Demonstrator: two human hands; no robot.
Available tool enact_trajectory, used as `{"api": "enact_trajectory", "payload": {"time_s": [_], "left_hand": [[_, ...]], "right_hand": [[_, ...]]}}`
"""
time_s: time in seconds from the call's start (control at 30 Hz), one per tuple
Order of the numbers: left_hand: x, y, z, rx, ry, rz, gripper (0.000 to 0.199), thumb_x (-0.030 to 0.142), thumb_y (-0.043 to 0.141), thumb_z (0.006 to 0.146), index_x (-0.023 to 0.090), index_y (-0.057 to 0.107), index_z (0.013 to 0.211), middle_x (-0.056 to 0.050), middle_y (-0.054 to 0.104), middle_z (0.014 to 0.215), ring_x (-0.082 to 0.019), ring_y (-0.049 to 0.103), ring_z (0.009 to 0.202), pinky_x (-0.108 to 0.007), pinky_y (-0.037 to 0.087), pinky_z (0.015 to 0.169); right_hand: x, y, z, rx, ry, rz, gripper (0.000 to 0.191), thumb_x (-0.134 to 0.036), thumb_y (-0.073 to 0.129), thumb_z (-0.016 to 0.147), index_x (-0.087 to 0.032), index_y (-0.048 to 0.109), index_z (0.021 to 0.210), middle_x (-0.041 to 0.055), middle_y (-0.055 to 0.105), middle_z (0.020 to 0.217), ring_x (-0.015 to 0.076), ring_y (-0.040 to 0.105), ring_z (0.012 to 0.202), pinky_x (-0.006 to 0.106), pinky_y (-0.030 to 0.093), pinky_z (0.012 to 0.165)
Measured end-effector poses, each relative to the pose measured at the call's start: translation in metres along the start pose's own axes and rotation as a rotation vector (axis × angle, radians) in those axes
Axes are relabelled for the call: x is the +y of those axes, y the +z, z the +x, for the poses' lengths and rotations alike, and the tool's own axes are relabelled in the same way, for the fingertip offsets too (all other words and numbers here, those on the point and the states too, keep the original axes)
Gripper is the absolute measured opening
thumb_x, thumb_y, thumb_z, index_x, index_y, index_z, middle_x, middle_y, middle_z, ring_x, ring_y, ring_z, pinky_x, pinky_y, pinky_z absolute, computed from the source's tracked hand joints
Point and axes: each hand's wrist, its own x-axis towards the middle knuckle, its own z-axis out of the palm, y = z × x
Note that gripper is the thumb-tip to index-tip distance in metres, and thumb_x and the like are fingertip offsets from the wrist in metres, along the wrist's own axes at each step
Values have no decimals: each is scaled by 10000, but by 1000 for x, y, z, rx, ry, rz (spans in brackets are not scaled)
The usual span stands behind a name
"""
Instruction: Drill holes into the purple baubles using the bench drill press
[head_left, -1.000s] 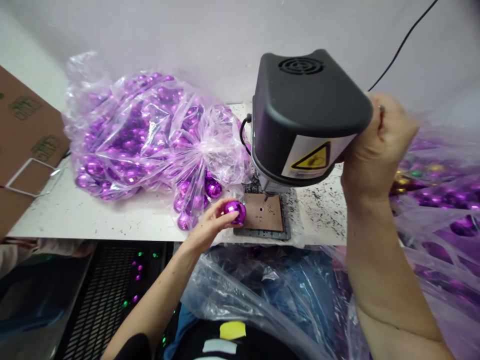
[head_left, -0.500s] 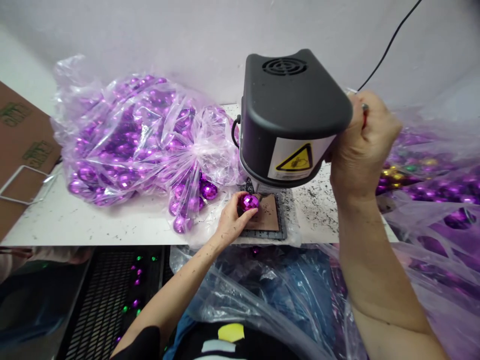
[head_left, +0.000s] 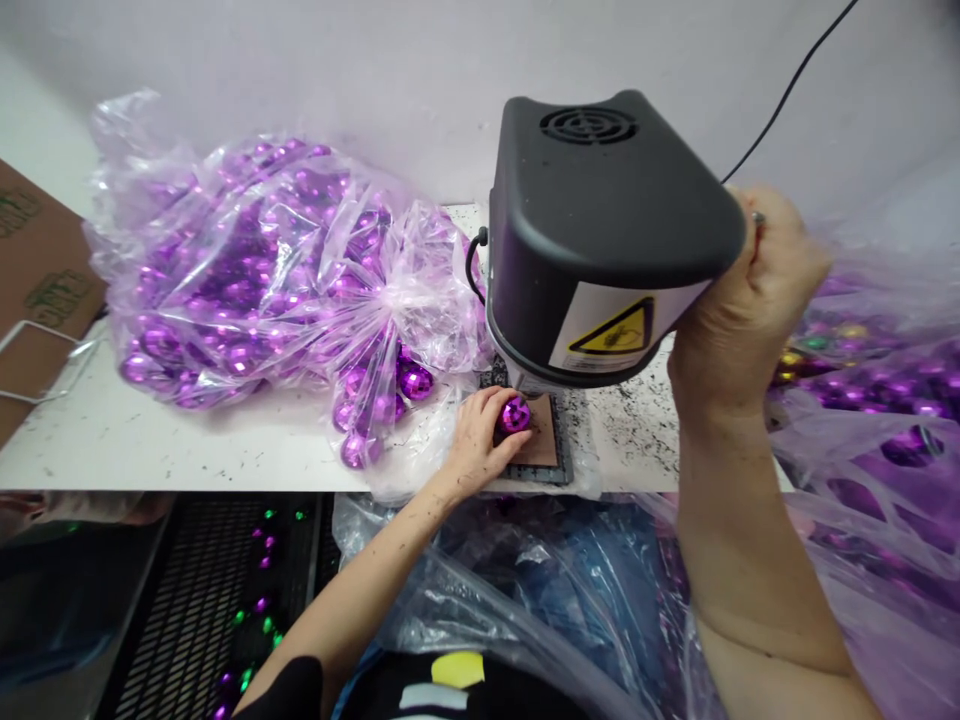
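Note:
My left hand [head_left: 480,435] holds a shiny purple faceted ball [head_left: 515,414] between thumb and fingers. The ball sits at the left side of a brown board [head_left: 541,440], just below the thin metal bit [head_left: 519,380] of a black bench drill press [head_left: 615,210]. Whether bit and ball touch, I cannot tell. On the machine's right side, my right hand [head_left: 765,280] is closed round its handle, which the fingers mostly hide; a small metal end shows by the knuckles.
A clear bag of purple balls [head_left: 247,270] lies left on the white table [head_left: 82,440], several loose balls [head_left: 360,448] beside it. Dark shavings [head_left: 645,430] litter the table. More bagged balls [head_left: 892,390] stand right. A cardboard box [head_left: 45,290] and black crate [head_left: 195,580] are left.
My left hand has shifted slightly right with the ball, its fingers now reaching further over it. The ball looks turned. My right hand stays on the handle; the view has shifted a little.

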Motion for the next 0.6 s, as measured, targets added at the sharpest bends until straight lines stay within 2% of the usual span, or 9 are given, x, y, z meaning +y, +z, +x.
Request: {"api": "enact_trajectory", "payload": {"time_s": [0.17, 0.33, 0.43, 0.53, 0.6], "left_hand": [[8, 9, 2, 48, -96, -11, 391, 368, 654, 924, 189, 525, 1246, -85, 640, 1142, -239, 575, 1073, -382, 400, 970], [10, 18, -1, 52, -59, 49, 385, 349, 688, 900, 175, 528, 1205, -92, 639, 1110, -249, 571, 1053, -389, 385, 957], [6, 18, -1, 45, -57, 53, 401, 359, 712, 882, 184, 529, 1193, -87, 639, 1110, -252, 567, 1059, -389, 382, 965], [4, 18, -1, 55, -55, 50, 416, 357, 725, 871, 186, 523, 1192, -88, 637, 1121, -253, 564, 1062, -390, 380, 967], [4, 19, -1, 65, -52, 47, 421, 362, 721, 873, 184, 520, 1198, -90, 637, 1124, -254, 564, 1062, -391, 381, 966]], "right_hand": [[-1, 2, -3, -9, -79, 38, 528, -569, 433, 934, -95, 421, 703, -42, 328, 618, -24, 389, 601, 160, 261, 594], [-3, 0, -1, -29, -33, 43, 535, -594, 458, 902, -93, 433, 716, -43, 346, 616, -26, 436, 640, 123, 281, 595], [-5, -5, -2, -55, -5, 24, 541, -611, 471, 898, -97, 447, 730, -52, 348, 602, -32, 407, 569, 108, 273, 541], [-8, -13, -14, -51, -24, -21, 465, -541, 480, 940, -109, 491, 767, -59, 362, 577, -17, 388, 492, 131, 275, 481], [-11, -21, -28, -24, -79, -96, 371, -448, 504, 957, -118, 531, 788, -50, 410, 599, -4, 436, 512, 150, 295, 490]]}}
